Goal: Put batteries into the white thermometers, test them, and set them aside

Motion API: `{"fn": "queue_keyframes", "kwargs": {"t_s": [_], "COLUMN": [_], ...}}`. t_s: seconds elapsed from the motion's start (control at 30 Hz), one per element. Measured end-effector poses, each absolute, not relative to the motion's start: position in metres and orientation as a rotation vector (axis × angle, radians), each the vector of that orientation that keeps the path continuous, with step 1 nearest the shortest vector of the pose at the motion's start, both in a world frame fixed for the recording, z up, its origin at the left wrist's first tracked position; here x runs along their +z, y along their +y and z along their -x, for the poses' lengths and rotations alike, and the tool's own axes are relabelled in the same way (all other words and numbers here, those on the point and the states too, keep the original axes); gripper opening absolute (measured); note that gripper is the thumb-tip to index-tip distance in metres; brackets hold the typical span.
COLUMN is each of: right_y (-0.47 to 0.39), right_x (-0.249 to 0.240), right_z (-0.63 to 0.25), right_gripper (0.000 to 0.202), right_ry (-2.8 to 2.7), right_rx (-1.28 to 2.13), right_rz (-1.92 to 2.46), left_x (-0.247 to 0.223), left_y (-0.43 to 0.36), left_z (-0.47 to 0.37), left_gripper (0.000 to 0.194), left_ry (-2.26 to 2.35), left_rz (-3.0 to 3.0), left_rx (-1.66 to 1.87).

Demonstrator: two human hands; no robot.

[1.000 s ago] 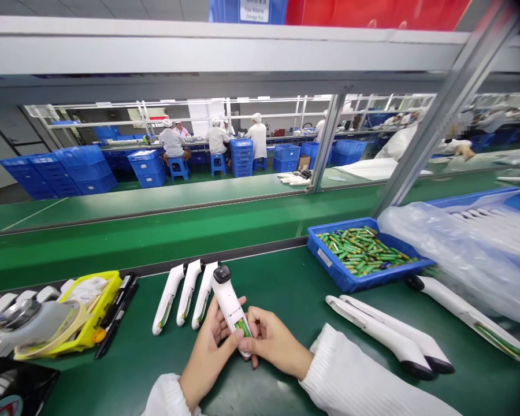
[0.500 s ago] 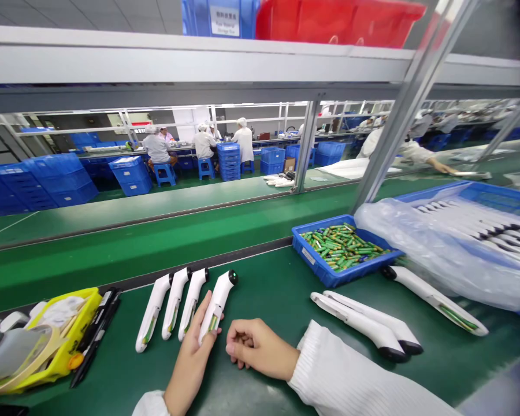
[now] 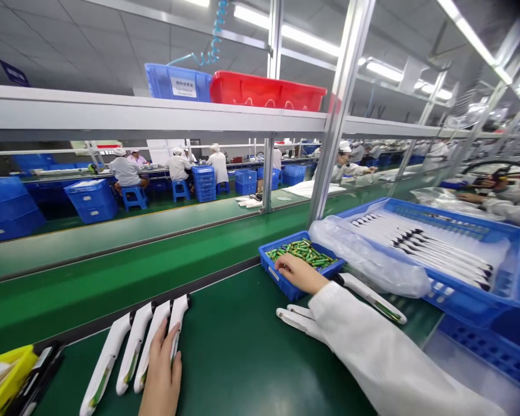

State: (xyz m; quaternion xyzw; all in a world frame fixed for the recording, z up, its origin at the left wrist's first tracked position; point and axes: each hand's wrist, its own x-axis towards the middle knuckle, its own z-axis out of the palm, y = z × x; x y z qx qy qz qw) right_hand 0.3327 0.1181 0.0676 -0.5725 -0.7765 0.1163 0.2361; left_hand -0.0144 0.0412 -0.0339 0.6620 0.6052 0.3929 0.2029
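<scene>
My left hand [image 3: 161,370] lies around the rightmost white handheld device [image 3: 179,312], thumb on one side and fingers on the other. It is an angled stick with a black tip, and it rests on the green bench beside several similar white devices [image 3: 106,361] with green batteries in their open handles. My right hand [image 3: 301,273] is over the near edge of a blue tray of green batteries [image 3: 312,254], its fingers bent and closed downward. Whatever is between those fingertips is hidden. Below the right sleeve lie more white devices [image 3: 301,322], partly covered.
Right of the batteries, another white device [image 3: 375,297] lies near a plastic bag [image 3: 372,268] and a large blue crate [image 3: 502,294] of devices. A yellow tray [image 3: 13,370] and black pens [image 3: 37,375] sit at left. A metal post [image 3: 340,110] rises behind the battery tray.
My right hand has moved from beside my left hand to the battery tray. The device in my left hand has come down against the row. The view has tilted up and turned right.
</scene>
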Motion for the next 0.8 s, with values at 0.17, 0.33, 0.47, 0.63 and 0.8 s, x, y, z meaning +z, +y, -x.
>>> {"fn": "queue_keyframes", "kwargs": {"t_s": [0.17, 0.33, 0.47, 0.63, 0.8], "right_y": [0.154, 0.163, 0.162, 0.161, 0.158], "right_x": [0.050, 0.035, 0.032, 0.031, 0.034], "right_z": [-0.373, -0.363, -0.363, -0.366, -0.366], "right_gripper": [0.049, 0.031, 0.023, 0.023, 0.018], "right_ry": [-2.229, -2.260, -2.233, -2.136, -2.062], "right_rx": [0.389, 0.363, 0.327, 0.264, 0.232], "right_rz": [1.669, 1.736, 1.746, 1.769, 1.727], "left_x": [-0.034, -0.021, -0.012, -0.013, -0.004], "left_y": [0.035, 0.029, 0.027, 0.025, 0.021], "left_z": [-0.001, -0.074, -0.158, -0.217, -0.203], "left_gripper": [0.032, 0.052, 0.074, 0.059, 0.032], "left_ry": [1.600, 1.078, 0.818, 0.999, 1.049], "left_rz": [-2.130, -2.563, -2.694, -2.631, -2.569], "left_rx": [1.094, 0.883, 0.644, 0.583, 0.514]}}
